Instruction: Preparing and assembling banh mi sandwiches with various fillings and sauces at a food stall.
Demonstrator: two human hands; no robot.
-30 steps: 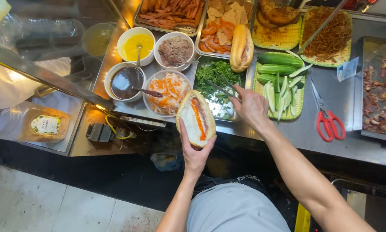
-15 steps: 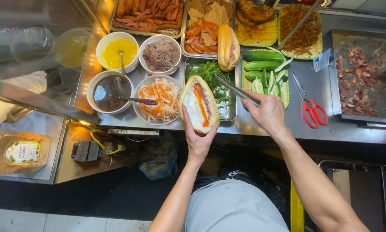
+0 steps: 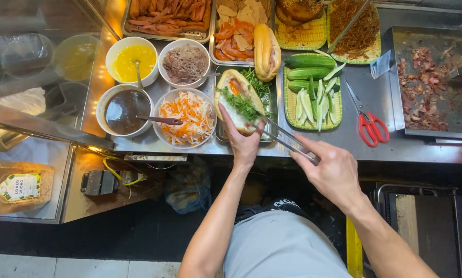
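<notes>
My left hand (image 3: 242,142) holds a split bread roll (image 3: 230,91) open over the steel counter, near the tray of green herbs (image 3: 259,85). The roll has orange filling and a strip of green herbs lying along it. My right hand (image 3: 327,170) grips metal tongs (image 3: 285,138), whose tips touch the herbs inside the roll.
Bowls of pickled carrot (image 3: 185,116), dark sauce (image 3: 124,110), yellow sauce (image 3: 132,62) and minced meat (image 3: 184,63) stand to the left. A green basket holds cucumbers (image 3: 313,87). Red scissors (image 3: 370,123) lie by a griddle of meat (image 3: 431,82). Another roll (image 3: 266,50) lies behind.
The tongs have laid green herbs into the roll, which earlier showed only orange filling. My right hand has drawn back toward me, and the view has shifted.
</notes>
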